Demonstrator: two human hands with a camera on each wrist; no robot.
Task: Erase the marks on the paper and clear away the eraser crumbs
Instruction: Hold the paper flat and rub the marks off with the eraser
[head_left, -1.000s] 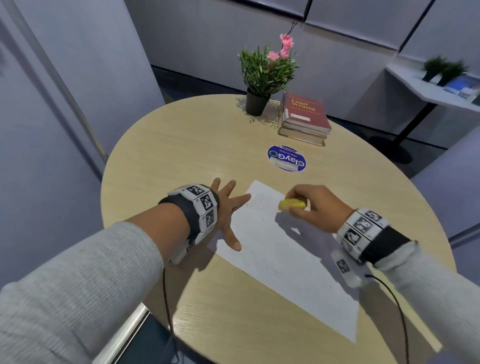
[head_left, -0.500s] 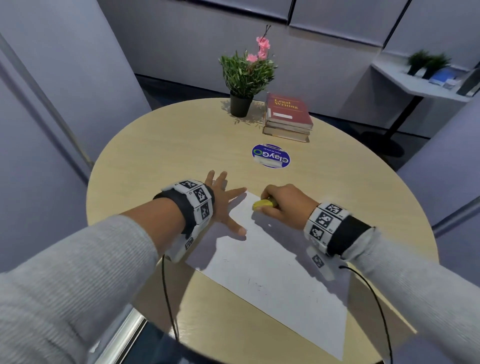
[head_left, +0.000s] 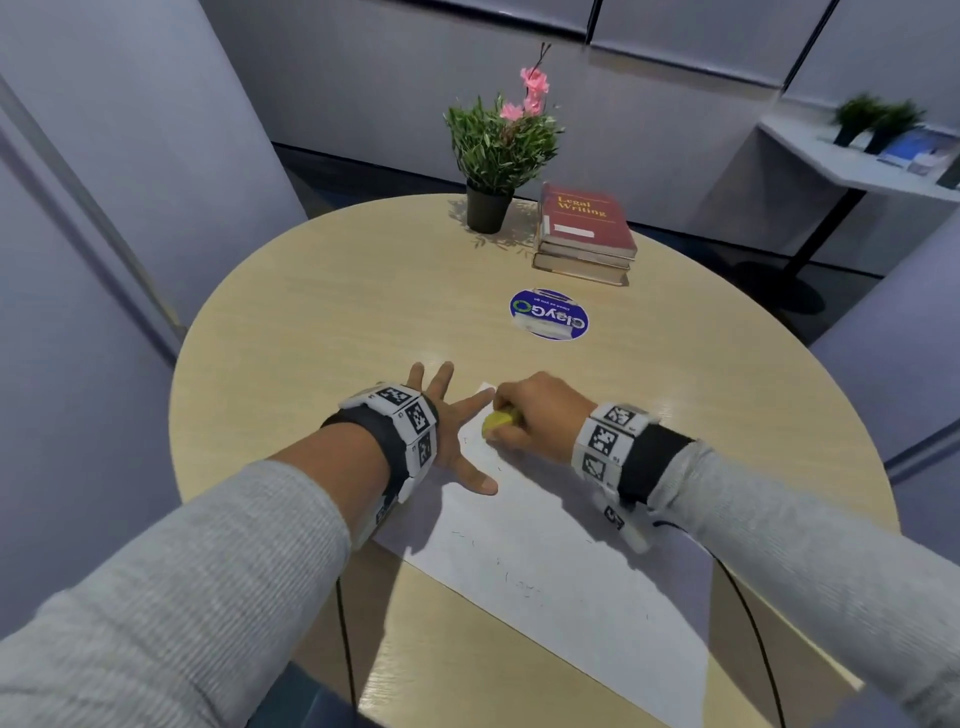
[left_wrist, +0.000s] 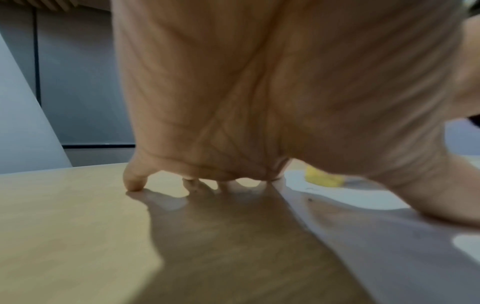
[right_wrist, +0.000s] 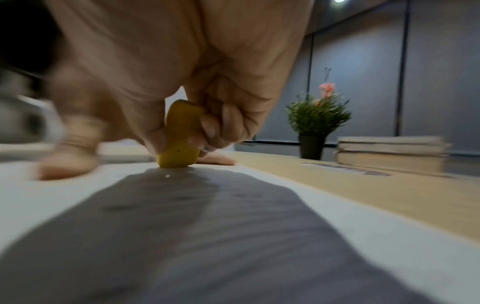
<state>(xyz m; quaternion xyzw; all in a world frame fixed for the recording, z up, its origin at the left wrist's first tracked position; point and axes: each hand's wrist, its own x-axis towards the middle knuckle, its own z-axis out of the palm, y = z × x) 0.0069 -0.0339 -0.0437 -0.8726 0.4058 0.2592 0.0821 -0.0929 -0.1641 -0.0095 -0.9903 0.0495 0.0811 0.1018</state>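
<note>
A white sheet of paper (head_left: 550, 571) lies slanted on the round wooden table (head_left: 322, 322), with faint pencil marks and small dark crumbs on it. My right hand (head_left: 524, 410) pinches a yellow eraser (head_left: 497, 419) and presses its lower end onto the paper's far left corner; the eraser (right_wrist: 179, 135) stands upright on the paper (right_wrist: 337, 216) in the right wrist view. My left hand (head_left: 452, 431) lies flat with spread fingers, thumb and forefinger on the paper's left edge, the other fingers on the table. The eraser (left_wrist: 323, 178) shows past the left palm.
A potted plant with pink flowers (head_left: 496, 150) and a stack of books (head_left: 584, 234) stand at the table's far side. A round blue sticker (head_left: 549, 315) lies beyond the hands. The table's near edge is just below the paper. A white shelf (head_left: 852, 156) stands at right.
My right hand has slid the eraser leftward across the paper's far end, up to my left forefinger. The left hand has stayed flat on the paper's left edge.
</note>
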